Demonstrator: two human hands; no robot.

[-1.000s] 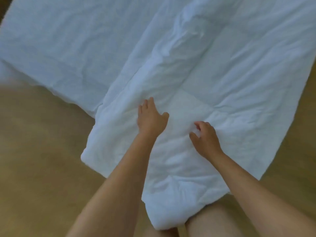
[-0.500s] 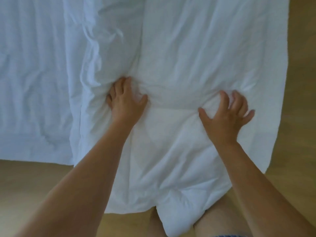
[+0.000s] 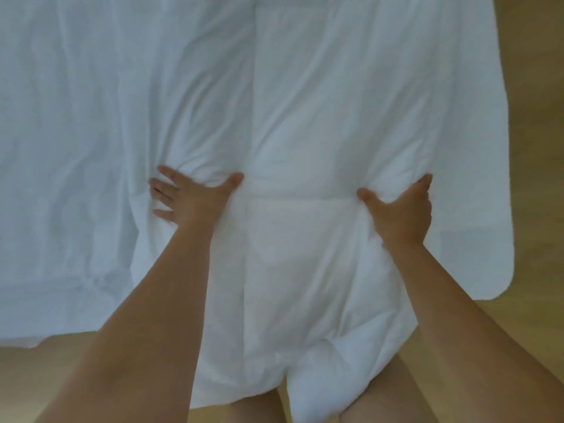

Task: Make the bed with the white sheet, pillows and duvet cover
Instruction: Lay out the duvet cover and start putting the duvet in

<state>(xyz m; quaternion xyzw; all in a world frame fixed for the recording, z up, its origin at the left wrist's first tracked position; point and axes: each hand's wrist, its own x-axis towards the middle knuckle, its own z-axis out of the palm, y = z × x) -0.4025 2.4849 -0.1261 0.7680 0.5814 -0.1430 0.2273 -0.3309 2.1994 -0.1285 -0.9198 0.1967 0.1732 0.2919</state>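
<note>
Both your hands have spread wider apart than half a second ago: your left hand (image 3: 189,198) presses flat, fingers splayed, while your right hand (image 3: 403,209) bunches the white duvet (image 3: 305,132), which lies across the wooden floor (image 3: 543,87) before you.
</note>
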